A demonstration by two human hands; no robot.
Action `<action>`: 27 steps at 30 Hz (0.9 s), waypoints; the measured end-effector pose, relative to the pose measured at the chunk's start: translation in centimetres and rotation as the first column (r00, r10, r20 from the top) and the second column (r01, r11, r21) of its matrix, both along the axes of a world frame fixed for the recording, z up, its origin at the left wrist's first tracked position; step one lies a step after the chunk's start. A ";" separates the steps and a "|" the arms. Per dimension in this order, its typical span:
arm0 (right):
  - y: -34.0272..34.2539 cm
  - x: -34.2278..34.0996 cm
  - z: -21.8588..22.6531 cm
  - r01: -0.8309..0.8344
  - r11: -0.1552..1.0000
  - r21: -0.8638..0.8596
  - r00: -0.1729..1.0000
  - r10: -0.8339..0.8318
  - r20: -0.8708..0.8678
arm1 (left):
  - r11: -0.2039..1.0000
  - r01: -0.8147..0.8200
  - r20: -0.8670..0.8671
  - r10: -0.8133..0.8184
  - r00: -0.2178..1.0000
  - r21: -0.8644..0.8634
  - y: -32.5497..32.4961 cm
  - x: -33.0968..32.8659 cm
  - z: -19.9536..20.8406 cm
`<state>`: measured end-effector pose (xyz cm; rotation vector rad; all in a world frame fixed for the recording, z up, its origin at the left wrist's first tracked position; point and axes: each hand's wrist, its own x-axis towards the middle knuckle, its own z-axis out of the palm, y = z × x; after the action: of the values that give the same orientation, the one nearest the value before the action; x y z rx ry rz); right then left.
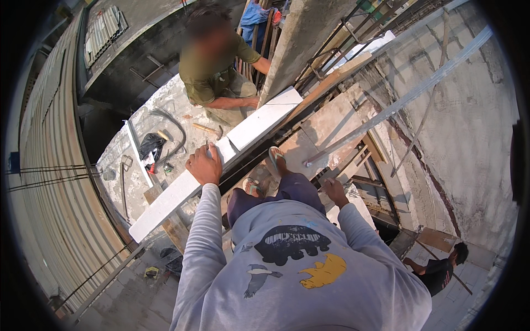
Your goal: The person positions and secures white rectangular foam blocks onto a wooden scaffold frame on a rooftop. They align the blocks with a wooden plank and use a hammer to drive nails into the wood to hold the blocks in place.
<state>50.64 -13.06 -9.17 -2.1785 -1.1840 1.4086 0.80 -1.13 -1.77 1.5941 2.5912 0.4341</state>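
Observation:
A long, narrow white board (165, 207) runs diagonally from the lower left up toward a concrete post, with a dark crack or joint partway along. My left hand (204, 165) lies over it just below that joint, fingers bent against its surface. Beside my right knee, my right hand (334, 192) is loosely curled, and I see nothing in it. Across the board a person in an olive shirt (207, 83) crouches. One of that person's hands (254, 102) is at the board's upper end, by the foot of the concrete post (301, 41); the other reaches behind the post.
On the ledge lie a hammer (205, 128), a black plastic bag (151, 145) and a bent dark hose (175, 128). My sandalled feet (277, 160) stand on planks beside gaps. A metal bar (397, 99) slants across the right. Another person (441, 269) is lower down at right.

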 end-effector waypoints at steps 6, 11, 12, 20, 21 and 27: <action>3.4 2.4 0.6 -0.080 0.992 0.098 0.995 0.074 0.067 | 0.999 -0.018 0.007 0.018 1.000 -0.039 0.1 0.5 0.5; 9.6 4.0 -0.6 -0.051 0.989 0.138 0.997 0.058 -0.049 | 0.999 -0.045 0.026 0.045 0.999 0.000 0.2 0.6 0.6; 10.8 3.6 0.2 -0.024 0.990 0.142 0.999 0.030 -0.043 | 0.999 -0.047 0.029 0.047 0.998 0.001 0.2 0.8 0.5; 22.1 8.0 -1.7 -0.132 0.890 0.436 0.986 0.164 -0.038 | 0.999 -0.048 0.014 0.048 0.999 0.001 0.8 1.1 0.1; 23.3 8.1 -1.1 -0.060 0.901 0.430 0.988 0.115 -0.103 | 0.999 -0.039 -0.024 0.039 0.999 -0.001 0.6 1.0 -0.2; 29.9 11.4 2.8 0.061 0.857 0.512 0.991 0.009 -0.133 | 1.000 0.018 -0.178 -0.021 0.984 -0.017 0.8 0.7 -2.2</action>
<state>62.02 16.80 -6.42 -1.6944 -1.2952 1.0431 1.49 -0.38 -3.97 1.7270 2.6956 0.2817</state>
